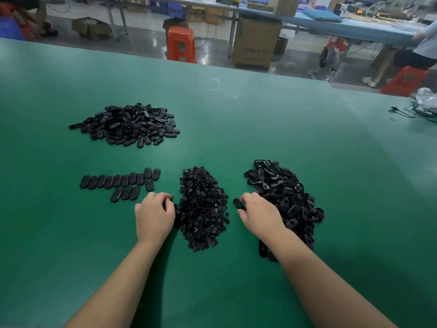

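Oval shell (pixel 238 204) pinched in right hand (pixel 257 215) — left hand (pixel 155 215), fingers curled, at disc pile (pixel 203 209), grip unclear.

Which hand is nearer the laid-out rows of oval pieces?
Left. The left hand sits just right of the rows; the right hand, pinching an oval piece, is beyond the middle pile.

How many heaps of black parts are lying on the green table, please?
3: the far-left heap; the heap of small round pieces beside the left hand; the heap of oval shells beside the right hand.
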### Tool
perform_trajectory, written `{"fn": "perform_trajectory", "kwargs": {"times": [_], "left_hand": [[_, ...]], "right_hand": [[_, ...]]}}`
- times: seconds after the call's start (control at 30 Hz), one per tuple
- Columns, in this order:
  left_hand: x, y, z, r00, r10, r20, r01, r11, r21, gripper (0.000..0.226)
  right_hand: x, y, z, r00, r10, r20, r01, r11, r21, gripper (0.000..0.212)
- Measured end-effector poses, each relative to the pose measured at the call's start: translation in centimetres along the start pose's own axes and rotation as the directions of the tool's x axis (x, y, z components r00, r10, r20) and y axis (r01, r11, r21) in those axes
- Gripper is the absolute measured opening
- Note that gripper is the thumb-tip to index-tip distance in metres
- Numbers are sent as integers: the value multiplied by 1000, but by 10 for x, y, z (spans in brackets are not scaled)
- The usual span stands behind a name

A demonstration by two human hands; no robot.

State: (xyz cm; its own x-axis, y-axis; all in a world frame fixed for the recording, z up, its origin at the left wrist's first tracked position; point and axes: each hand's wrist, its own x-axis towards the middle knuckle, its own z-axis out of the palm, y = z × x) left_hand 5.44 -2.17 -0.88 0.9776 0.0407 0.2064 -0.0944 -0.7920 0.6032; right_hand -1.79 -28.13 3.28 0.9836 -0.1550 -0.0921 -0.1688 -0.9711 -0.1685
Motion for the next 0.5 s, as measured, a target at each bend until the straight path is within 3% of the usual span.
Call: {"fn": "perform_trajectory", "kwargs": {"times": [0.17,0.33,0.5], "left_hand": [[-1,1,-2,1000,-5,-6,5,1000,-25,22],[-3,2,-6,997,-75,-37,67,980,-189,24],[-3,3,-7,997,-69,-20,64,979,-194,24]], "right_hand": [[-4,-5,7,998,-17,-64,19,999,26,33],[-5,-10,9,997,-50,-60,52,998,32,23],[-3,-13,2,998,-45,-52,43,998,-38,21]]}}
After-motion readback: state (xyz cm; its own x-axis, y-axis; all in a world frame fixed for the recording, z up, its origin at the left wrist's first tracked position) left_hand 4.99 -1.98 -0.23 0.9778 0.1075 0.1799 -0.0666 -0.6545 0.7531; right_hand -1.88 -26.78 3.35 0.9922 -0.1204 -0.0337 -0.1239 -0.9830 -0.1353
